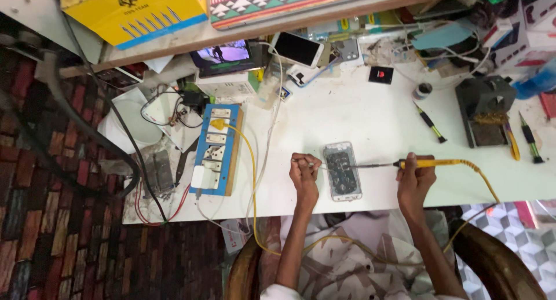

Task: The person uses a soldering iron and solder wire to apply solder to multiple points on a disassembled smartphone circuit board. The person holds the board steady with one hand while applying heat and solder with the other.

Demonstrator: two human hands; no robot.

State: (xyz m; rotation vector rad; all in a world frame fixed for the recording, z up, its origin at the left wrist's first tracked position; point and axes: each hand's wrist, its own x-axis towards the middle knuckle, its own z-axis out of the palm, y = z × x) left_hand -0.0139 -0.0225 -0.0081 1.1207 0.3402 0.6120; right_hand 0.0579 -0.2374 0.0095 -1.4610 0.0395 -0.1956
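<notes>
An opened phone (pixel 341 171) lies flat on the white table (pixel 359 114), close to its near edge, with its back off and the inner parts facing up. The right hand (pixel 414 178) is closed around the yellow handle of a soldering iron (pixel 405 163), which lies almost level and points left, so that its thin dark tip reaches over the middle of the phone. A yellow cord runs from the handle's right end, down and off the near edge of the table. The left hand (pixel 304 171) sits just left of the phone with its fingers pinched together on something thin that stretches toward the phone; it is too small to tell what it is. Left of the hands, a blue power board (pixel 217 149) with white sockets lies on the table, a yellow plug and wire in its far end. Far across the table a second phone (pixel 297 48) with a dark screen lies tilted, and beside it to the left a small lit screen (pixel 223 54). To the right lie two green-handled screwdrivers (pixel 430 122) and a dark soldering stand (pixel 485 112).
</notes>
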